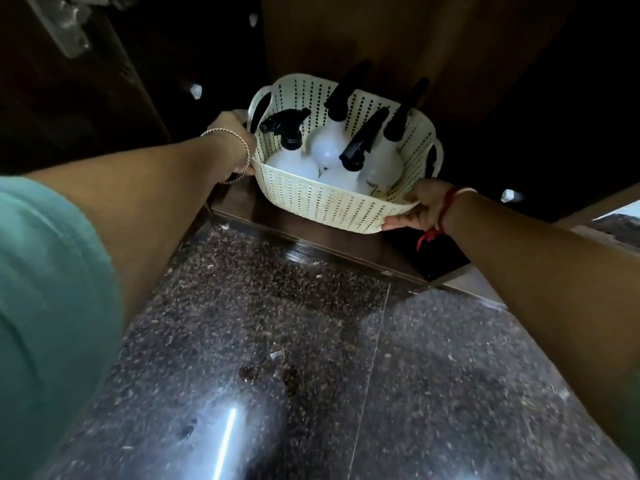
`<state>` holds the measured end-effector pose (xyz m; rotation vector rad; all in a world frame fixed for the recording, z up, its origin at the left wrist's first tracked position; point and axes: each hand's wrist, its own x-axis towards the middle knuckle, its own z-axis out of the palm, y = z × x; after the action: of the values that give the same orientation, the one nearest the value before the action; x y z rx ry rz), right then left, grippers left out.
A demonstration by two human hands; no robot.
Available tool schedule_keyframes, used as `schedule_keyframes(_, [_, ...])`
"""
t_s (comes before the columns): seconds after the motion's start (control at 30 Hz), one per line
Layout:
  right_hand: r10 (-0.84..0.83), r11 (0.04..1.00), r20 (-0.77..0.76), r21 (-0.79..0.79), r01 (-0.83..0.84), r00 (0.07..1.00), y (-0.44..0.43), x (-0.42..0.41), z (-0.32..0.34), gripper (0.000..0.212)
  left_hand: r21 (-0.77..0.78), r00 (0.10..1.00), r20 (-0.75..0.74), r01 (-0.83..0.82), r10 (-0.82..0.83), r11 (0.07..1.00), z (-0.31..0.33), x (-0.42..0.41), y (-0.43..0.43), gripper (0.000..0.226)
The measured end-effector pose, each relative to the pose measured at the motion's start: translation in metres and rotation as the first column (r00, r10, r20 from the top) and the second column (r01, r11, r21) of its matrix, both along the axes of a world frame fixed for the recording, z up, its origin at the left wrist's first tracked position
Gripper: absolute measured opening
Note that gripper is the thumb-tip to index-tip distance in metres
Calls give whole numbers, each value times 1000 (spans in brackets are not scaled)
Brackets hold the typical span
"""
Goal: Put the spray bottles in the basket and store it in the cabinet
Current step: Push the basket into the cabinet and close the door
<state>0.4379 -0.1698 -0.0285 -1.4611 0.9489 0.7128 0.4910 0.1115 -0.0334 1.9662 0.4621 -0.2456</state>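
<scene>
Nearest is the speckled stone floor (311, 358), bare and glossy under both outstretched arms. Past it runs the dark wooden sill of the cabinet (311, 244), where the basket (329, 202) sits half across the edge, apparently so it can slide inward rather than be lifted. The left hand (230, 143), bangle at the wrist, is closed around the basket's left rim near its handle; the right hand (415, 209), with a red thread, grips the near right corner, thumb underneath. Holding opposite sides keeps the load level. Four spray bottles (329, 147) stand inside, black triggers leaning toward the back. Beyond, the cabinet interior is dark.
</scene>
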Motion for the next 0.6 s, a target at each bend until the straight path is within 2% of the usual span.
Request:
schedule_keyframes(0.13, [-11, 1000, 10, 29, 11, 1000, 3, 10, 5, 38, -42, 999, -7, -35, 35, 998, 0, 10, -8, 37])
schedule_keyframes(0.23, [-118, 993, 56, 23, 117, 991, 6, 8, 8, 35, -108, 997, -39, -77, 74, 991, 3, 6, -8, 36])
schedule_keyframes(0.3, [-160, 987, 87, 23, 159, 983, 14, -4, 11, 35, -190, 993, -115, 0, -22, 982, 10, -6, -8, 29])
schedule_keyframes(0.33, [-174, 985, 100, 17, 173, 980, 20, -12, 13, 36, -212, 986, -165, -24, -12, 977, 12, -15, -8, 23])
schedule_keyframes(0.4, [-204, 978, 147, -19, 209, 968, 38, -36, 22, 42, -236, 973, -219, -122, 69, 964, 25, -42, -9, 32])
schedule_keyframes(0.43, [-208, 966, 192, -115, 232, 959, 47, -49, 24, 49, -218, 972, -211, -147, 100, 965, 28, -55, -11, 37])
schedule_keyframes(0.5, [-142, 888, 284, -387, 249, 948, 73, -80, 37, 59, -68, 989, -100, -114, 107, 991, 43, -86, -6, 40])
schedule_keyframes(0.53, [-119, 851, 323, -454, 264, 939, 90, -98, 47, 58, 16, 995, -60, -82, 83, 996, 53, -103, 3, 39])
schedule_keyframes(0.6, [-55, 856, 373, -459, 236, 926, 128, -130, 71, 47, 137, 999, -32, -18, 23, 990, 76, -140, 16, 34])
